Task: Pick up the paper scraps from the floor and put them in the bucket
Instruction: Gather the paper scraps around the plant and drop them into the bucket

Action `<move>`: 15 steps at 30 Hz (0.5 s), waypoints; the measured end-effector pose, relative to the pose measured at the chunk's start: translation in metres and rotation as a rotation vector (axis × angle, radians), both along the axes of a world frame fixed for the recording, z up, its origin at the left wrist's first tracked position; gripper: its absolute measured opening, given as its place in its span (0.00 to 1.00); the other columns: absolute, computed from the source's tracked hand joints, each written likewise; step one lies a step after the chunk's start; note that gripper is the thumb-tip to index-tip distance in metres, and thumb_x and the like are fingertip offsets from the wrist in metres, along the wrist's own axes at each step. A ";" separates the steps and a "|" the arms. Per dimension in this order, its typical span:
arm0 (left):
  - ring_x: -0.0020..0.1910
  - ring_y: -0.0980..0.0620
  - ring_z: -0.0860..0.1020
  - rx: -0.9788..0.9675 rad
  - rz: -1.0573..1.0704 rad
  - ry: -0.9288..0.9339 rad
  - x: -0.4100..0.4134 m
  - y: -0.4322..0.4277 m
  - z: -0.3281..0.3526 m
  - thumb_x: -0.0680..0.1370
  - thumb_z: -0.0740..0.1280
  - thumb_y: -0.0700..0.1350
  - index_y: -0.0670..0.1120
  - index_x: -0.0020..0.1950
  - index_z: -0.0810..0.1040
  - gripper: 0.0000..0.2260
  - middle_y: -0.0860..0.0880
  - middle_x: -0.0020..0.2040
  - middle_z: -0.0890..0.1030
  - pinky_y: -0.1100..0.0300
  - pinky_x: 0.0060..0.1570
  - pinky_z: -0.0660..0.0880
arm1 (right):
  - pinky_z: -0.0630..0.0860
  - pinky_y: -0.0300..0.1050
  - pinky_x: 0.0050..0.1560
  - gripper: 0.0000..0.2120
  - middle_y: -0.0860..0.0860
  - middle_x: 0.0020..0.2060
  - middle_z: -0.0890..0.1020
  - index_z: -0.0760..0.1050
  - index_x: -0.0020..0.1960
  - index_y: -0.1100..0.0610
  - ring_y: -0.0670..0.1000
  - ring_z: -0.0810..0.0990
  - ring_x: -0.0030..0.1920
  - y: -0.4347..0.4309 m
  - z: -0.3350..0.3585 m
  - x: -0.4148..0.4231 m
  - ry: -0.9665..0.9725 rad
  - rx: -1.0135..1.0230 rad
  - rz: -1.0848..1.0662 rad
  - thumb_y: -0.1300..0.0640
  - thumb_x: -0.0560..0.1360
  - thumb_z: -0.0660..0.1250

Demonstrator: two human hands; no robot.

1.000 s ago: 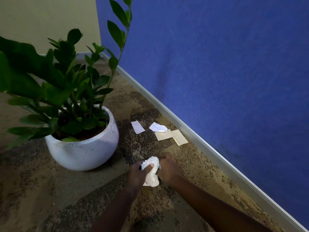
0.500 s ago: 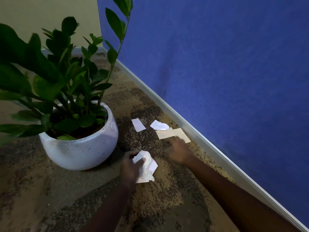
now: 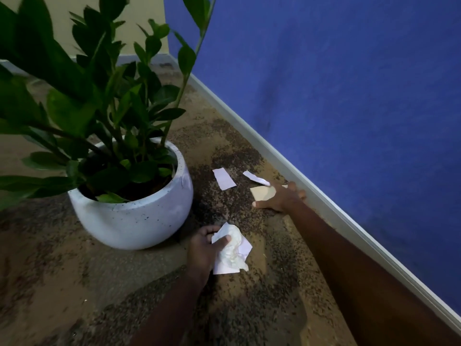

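My left hand (image 3: 203, 248) grips a bunch of crumpled white paper scraps (image 3: 233, 250) just above the floor, in front of the plant pot. My right hand (image 3: 280, 198) lies flat with fingers spread on the tan paper pieces (image 3: 262, 193) beside the skirting board, covering most of them. A flat white scrap (image 3: 224, 179) and a folded white scrap (image 3: 256, 177) rest on the floor just beyond my right hand. No bucket is in view.
A white speckled pot (image 3: 134, 218) with a large green leafy plant (image 3: 82, 96) stands at the left, close to my left hand. A blue wall (image 3: 336, 96) with a white skirting board (image 3: 336, 208) runs diagonally along the right. The floor is speckled brown carpet.
My right hand let go of the crumpled bunch and reached forward onto the tan pieces by the wall. My left hand kept the bunch. The view has moved closer to the floor.
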State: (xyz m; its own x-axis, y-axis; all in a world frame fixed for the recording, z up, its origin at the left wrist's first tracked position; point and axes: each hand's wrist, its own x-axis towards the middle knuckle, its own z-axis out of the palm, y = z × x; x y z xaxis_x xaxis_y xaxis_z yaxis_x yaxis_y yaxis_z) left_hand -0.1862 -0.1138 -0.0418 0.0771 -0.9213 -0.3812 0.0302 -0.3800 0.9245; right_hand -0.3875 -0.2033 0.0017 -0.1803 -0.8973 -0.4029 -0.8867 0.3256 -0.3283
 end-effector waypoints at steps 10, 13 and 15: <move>0.46 0.46 0.75 -0.010 -0.025 -0.038 0.001 0.007 0.010 0.72 0.70 0.32 0.30 0.58 0.75 0.15 0.39 0.47 0.79 0.55 0.49 0.72 | 0.68 0.48 0.63 0.16 0.59 0.63 0.71 0.72 0.59 0.55 0.58 0.72 0.61 0.052 0.005 -0.021 0.183 -0.201 0.032 0.52 0.73 0.67; 0.44 0.47 0.74 0.022 -0.044 -0.047 0.003 0.012 0.015 0.73 0.69 0.30 0.30 0.57 0.76 0.14 0.39 0.47 0.77 0.58 0.43 0.72 | 0.72 0.47 0.59 0.22 0.59 0.62 0.72 0.69 0.62 0.57 0.58 0.72 0.61 0.070 0.007 -0.011 0.226 -0.181 0.018 0.54 0.70 0.69; 0.37 0.48 0.74 0.056 -0.051 -0.045 0.008 0.018 0.019 0.73 0.68 0.29 0.30 0.55 0.76 0.12 0.39 0.46 0.77 0.62 0.35 0.72 | 0.73 0.48 0.59 0.27 0.60 0.63 0.72 0.67 0.65 0.58 0.59 0.73 0.62 0.081 0.008 -0.006 0.205 -0.148 -0.022 0.55 0.69 0.70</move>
State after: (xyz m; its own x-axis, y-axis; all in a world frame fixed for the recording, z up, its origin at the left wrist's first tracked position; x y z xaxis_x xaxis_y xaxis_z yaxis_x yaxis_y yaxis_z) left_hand -0.1786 -0.0960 -0.0227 0.0488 -0.9016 -0.4297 -0.0317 -0.4314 0.9016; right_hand -0.3936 -0.1225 0.0098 -0.2645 -0.9388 -0.2207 -0.9329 0.3071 -0.1882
